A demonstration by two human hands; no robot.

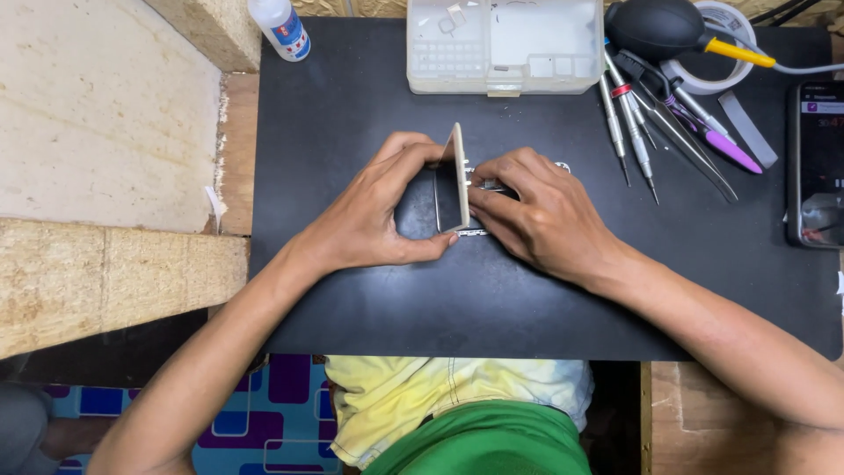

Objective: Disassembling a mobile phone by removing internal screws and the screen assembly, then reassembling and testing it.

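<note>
Smartphone (pixel 454 180), stood on its long edge at the centre of the frame, rests on the black work mat (pixel 352 290) that covers the counter. The left hand (pixel 374 215) is clamped on it from the left, thumb along the lower edge and fingers curled over the top, so the dark glass face turns toward that palm and the pale gold back faces right. The right hand (pixel 536 211) is pressed against the back side with its fingers bunched together low on the frame; something small and metallic shows under the fingertips, but what it is cannot be told.

To do this well, I judge that the left hand's grip should stay firm yet light, since thin glass set on edge will flex or slip on the mat, and the right hand's fingers should work close to the seam with small, even pressure rather than a single hard pull.

The mat looks matte and slightly rubbery. The phone is a slim flat slab with rounded corners and a smooth metallic rim. At the top centre sits a translucent plastic parts box (pixel 504 44) with small compartments. To the upper right lie slender precision screwdrivers (pixel 629 132) with steel shafts, fine pointed tweezers (pixel 694 149), a purple plastic pry tool (pixel 725 145), a round black rubber dust blower (pixel 664 28) and a roll of tape (pixel 730 53). A small white squeeze bottle (pixel 280 28) stands at the upper left, and a second phone (pixel 818 163) lies flat at the right edge, its screen lit.
</note>
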